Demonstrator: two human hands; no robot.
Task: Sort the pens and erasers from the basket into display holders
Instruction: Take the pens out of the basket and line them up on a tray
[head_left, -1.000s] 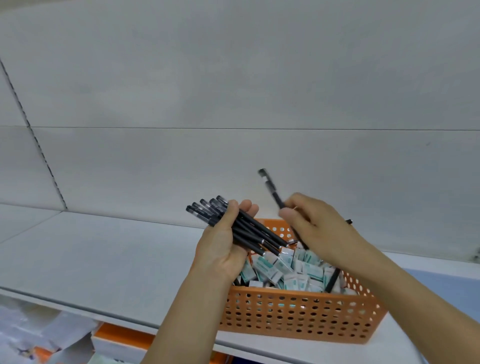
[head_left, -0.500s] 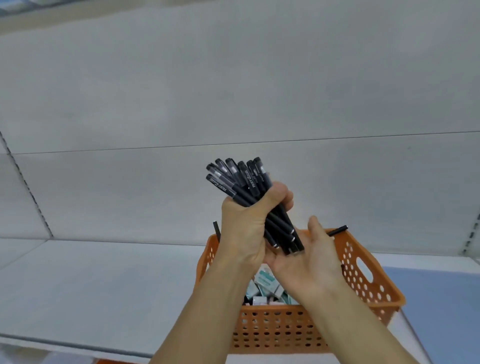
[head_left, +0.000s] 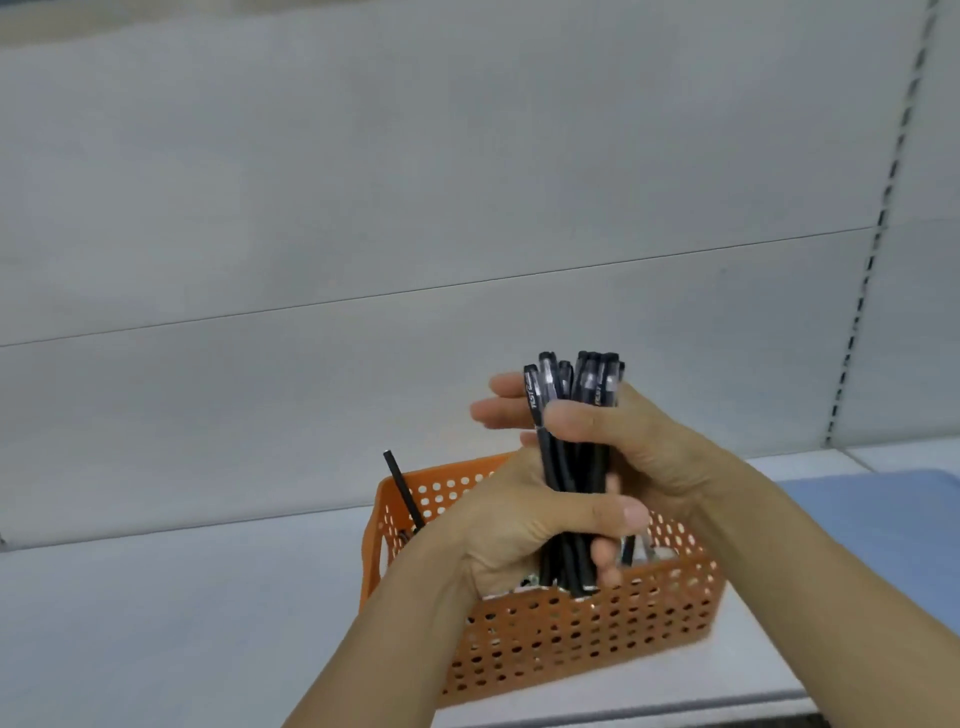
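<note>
A bundle of several black pens stands upright above the orange perforated basket. My left hand grips the lower half of the bundle, thumb across the front. My right hand wraps the upper half, its fingers showing behind the caps. One loose black pen leans out of the basket's left back corner. The erasers inside the basket are almost wholly hidden behind my hands.
The basket sits on a white shelf backed by a pale panel wall. A blue surface lies to the right. A slotted upright rail runs down the far right.
The pen bundle has swung from a leftward tilt to upright. My right hand has left its place under the pen tips and now wraps the upper part. The view has shifted left of the basket.
</note>
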